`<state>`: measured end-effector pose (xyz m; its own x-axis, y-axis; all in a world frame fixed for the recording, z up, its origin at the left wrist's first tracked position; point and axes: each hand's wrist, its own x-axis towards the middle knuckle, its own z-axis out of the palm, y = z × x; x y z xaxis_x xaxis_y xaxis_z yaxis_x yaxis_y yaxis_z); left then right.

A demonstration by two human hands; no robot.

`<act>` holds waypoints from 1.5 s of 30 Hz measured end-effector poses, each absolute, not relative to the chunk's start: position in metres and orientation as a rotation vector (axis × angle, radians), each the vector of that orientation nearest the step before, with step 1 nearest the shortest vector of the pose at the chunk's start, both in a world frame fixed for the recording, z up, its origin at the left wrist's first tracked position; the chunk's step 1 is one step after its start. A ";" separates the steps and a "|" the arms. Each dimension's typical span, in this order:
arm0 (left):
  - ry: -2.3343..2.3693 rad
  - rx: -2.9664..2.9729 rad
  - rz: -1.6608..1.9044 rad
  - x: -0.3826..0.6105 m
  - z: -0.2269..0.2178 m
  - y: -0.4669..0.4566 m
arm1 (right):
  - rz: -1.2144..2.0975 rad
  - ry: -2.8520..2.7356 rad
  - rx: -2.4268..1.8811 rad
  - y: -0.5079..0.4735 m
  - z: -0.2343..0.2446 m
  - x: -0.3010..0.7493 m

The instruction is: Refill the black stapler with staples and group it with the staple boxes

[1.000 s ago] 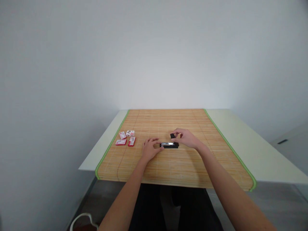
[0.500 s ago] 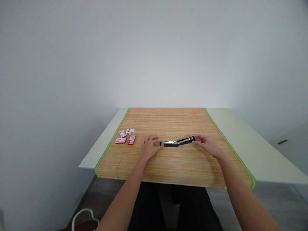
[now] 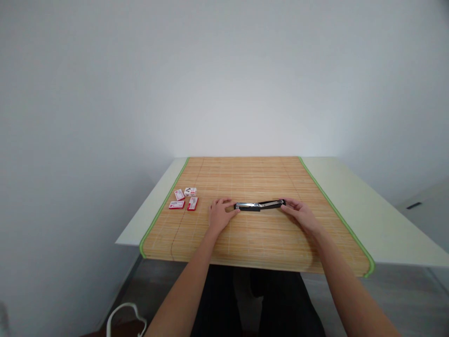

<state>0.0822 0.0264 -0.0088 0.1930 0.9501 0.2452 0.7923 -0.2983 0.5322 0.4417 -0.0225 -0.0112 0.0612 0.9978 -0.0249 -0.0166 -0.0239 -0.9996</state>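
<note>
Since first frame: top of stapler (image 3: 258, 206) swung rightward, right hand (image 3: 299, 213) with it. Lies opened near middle of mat (image 3: 228, 175); left hand (image 3: 219, 214) and right each pinch an end. Risk: right fingers slipping, top springing back; overpressing, hinge strain.

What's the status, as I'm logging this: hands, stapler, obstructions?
Left hand steadying one end, right hand holding the other. Black stapler hinged wide open. Four small boxes off left, nothing blocking.

Stapler (image 3: 260, 205) ends partly covered by your left hand (image 3: 219, 215) and right hand (image 3: 300, 215), lettering on small boxes (image 3: 177, 204) too tiny to read, your forearms (image 3: 182, 295) and a white loop (image 3: 121, 305) cropped below.
</note>
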 end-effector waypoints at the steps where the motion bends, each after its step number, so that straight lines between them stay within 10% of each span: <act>1: 1.660 2.185 0.777 0.083 -0.009 0.026 | 1.179 -1.140 -1.246 -0.022 -0.012 0.441; 30: 2.446 1.716 0.975 0.007 0.004 0.007 | 0.647 -1.315 -1.492 -0.115 -0.019 0.424; 45: 1.143 2.269 0.712 0.067 0.017 -0.050 | 0.479 -1.897 -1.403 -0.113 -0.002 0.407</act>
<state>0.0674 -0.0500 0.0167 0.5115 0.8290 0.2261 0.5686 -0.5238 0.6343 0.4074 -0.1132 -0.0022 -0.1508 0.9333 0.3258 0.6666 0.3394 -0.6636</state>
